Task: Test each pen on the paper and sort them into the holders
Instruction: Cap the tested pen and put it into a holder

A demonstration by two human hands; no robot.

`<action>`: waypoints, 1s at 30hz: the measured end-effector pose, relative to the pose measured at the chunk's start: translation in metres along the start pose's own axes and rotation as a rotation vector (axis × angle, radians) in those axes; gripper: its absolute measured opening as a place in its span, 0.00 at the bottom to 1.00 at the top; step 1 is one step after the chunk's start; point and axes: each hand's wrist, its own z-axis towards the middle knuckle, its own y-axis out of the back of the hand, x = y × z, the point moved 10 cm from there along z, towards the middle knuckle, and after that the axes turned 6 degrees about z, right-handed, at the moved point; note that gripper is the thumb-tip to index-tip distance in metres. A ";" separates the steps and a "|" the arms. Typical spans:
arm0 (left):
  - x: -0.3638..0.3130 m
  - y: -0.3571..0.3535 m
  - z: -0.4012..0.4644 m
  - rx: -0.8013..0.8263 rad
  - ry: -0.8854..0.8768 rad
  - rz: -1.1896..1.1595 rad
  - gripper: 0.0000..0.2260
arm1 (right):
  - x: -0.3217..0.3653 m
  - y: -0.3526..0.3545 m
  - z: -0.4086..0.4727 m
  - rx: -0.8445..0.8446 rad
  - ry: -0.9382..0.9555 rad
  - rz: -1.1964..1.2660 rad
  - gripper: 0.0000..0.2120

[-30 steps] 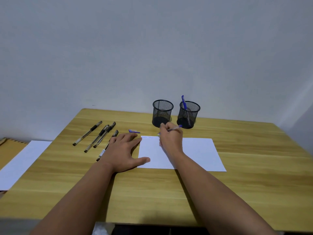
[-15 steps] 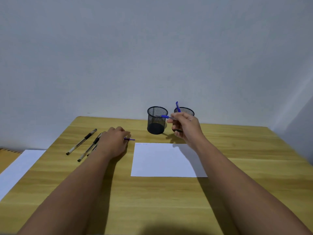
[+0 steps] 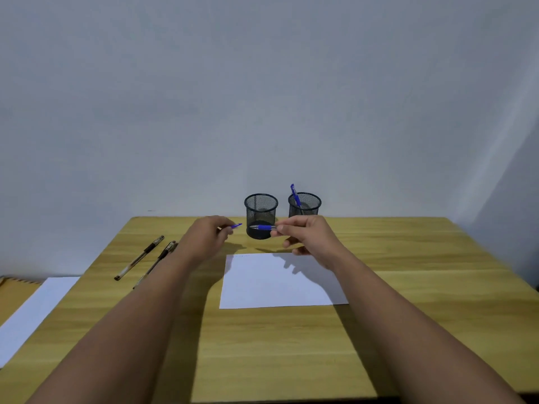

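Observation:
My right hand holds a blue pen level, its tip pointing left, in front of the left mesh holder. My left hand pinches the blue pen cap, a short gap from the pen's tip. Both hands hover above the far edge of the white paper. The right mesh holder has one blue pen standing in it. The left holder looks empty. Two black pens lie on the table to the left, partly hidden by my left arm.
The wooden table reaches the wall behind the holders. A second white sheet lies on a lower surface off the table's left edge.
My left hand picked the blue cap up from the table and raised it toward the pen. My right hand moved the pen from the paper up in front of the left holder.

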 end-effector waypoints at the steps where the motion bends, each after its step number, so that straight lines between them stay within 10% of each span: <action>1: -0.007 0.001 -0.001 0.009 0.006 -0.040 0.08 | 0.005 0.000 -0.005 -0.003 0.018 -0.016 0.08; 30: -0.153 0.003 -0.031 0.286 -0.097 -0.236 0.11 | 0.064 0.051 -0.076 0.056 0.073 -0.143 0.06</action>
